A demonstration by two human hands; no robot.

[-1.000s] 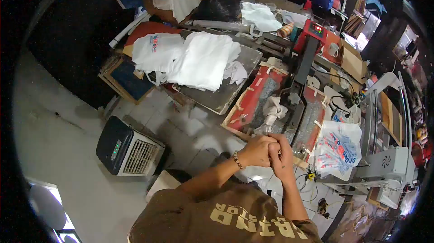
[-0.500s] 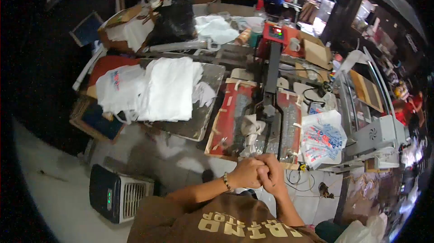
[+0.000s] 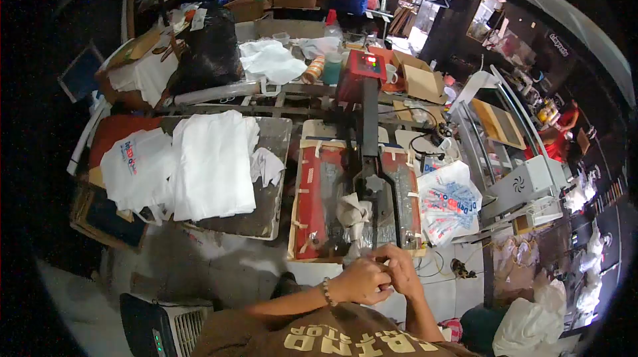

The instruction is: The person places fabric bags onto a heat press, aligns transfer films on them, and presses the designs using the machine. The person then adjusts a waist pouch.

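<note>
My left hand (image 3: 361, 282), with a beaded bracelet at the wrist, is closed in front of my chest. Against it rests my right hand (image 3: 403, 273), its fingers curled and touching the left ones. Whatever lies between the fingers, if anything, is hidden. Just beyond both hands stands a heat press (image 3: 369, 118) with a red control box and a black arm. Its red, tape-edged platen (image 3: 308, 207) is partly covered by clear plastic, and a crumpled pale cloth (image 3: 354, 214) lies on it near my hands.
To the left, a stack of white fabric bags (image 3: 214, 166) and a printed bag (image 3: 137, 172) lie on a board. Printed bags (image 3: 452, 204) sit right of the press, beside a grey machine (image 3: 525, 186). An air cooler (image 3: 163, 330) stands on the floor at lower left.
My view has shifted, so the tables and press appear further left and lower. My hands stay together near my chest, with their fingers slightly rearranged.
</note>
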